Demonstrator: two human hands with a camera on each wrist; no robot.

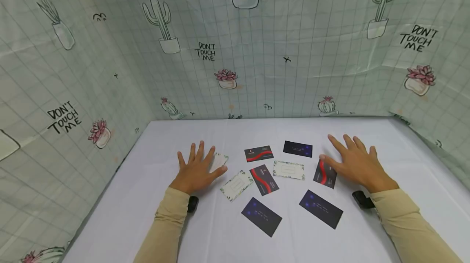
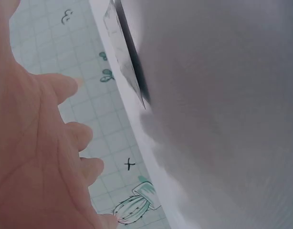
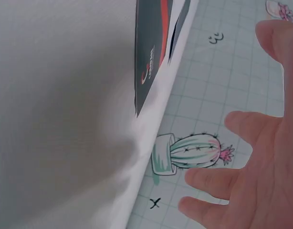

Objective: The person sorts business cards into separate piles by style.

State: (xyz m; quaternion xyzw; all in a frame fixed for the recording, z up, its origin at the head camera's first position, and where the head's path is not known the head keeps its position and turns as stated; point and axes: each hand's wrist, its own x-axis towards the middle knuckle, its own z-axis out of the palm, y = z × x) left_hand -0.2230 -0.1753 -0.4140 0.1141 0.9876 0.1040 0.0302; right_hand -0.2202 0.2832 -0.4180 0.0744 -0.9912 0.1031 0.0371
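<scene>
My left hand (image 1: 198, 172) is spread over the left side of the white table, fingers straight, partly covering a white leaf-bordered card (image 1: 220, 161). In the left wrist view that card (image 2: 123, 52) lies on the cloth, apart from the fingers. My right hand (image 1: 358, 164) is also spread, its thumb overlapping a black card with a red wave (image 1: 324, 174) in the head view. The right wrist view shows this card (image 3: 151, 47) lying below the palm side, with space between. Neither hand holds anything.
Between the hands lie black-and-red cards (image 1: 259, 153) (image 1: 264, 180), white leaf-bordered cards (image 1: 236, 185) (image 1: 289, 170), and dark blue-speckled cards (image 1: 298, 148) (image 1: 262, 217) (image 1: 321, 209). A cactus-print curtain (image 1: 257, 79) hangs behind the table (image 1: 220, 230) and along its sides.
</scene>
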